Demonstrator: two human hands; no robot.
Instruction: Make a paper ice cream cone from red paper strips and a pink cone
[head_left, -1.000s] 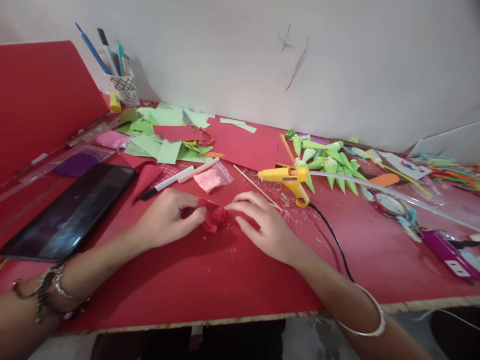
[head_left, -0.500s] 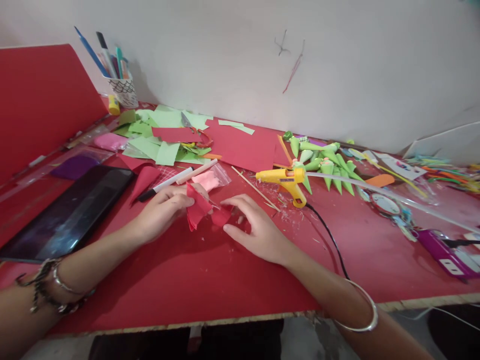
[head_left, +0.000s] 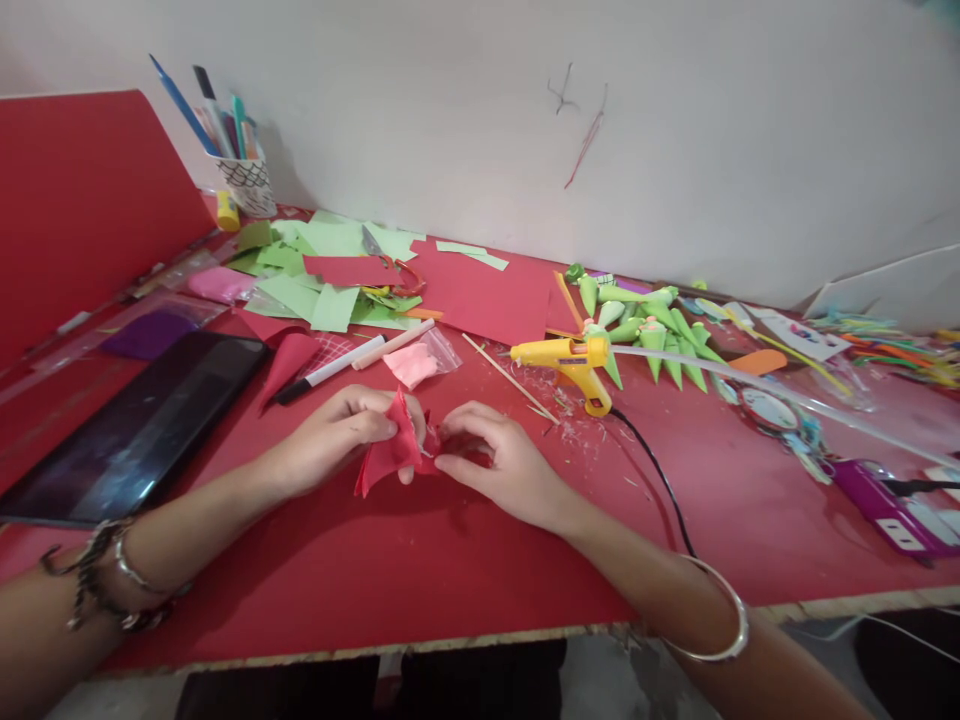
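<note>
Folded red paper (head_left: 388, 455), with layered, uneven edges, is held just above the red tabletop. My left hand (head_left: 326, 437) is closed on it, thumb in front and fingers behind. From the other side my right hand (head_left: 510, 465) pinches the paper's right end between thumb and fingers; the exact grip is partly hidden. Beyond the hands lie a pink lump in a clear bag (head_left: 411, 364), a black-capped marker (head_left: 334, 368) and a thin wooden stick (head_left: 510, 377). To the right, a yellow hot glue gun (head_left: 562, 352) rests on its side.
A dark tablet (head_left: 135, 430) lies at left, near a rolled red paper cone (head_left: 289, 365). Green paper scraps (head_left: 330, 305) and scissors (head_left: 405, 278) are behind. Green paper cones (head_left: 664, 335) pile at back right. The glue gun's black cord (head_left: 660, 470) runs toward the front edge; a purple power strip (head_left: 892, 510) sits far right.
The red paper has been turned and lowered slightly, its left layers now pointing down-left. My left hand has shifted down and right, and my right fingers have drawn in closer around the paper's right end.
</note>
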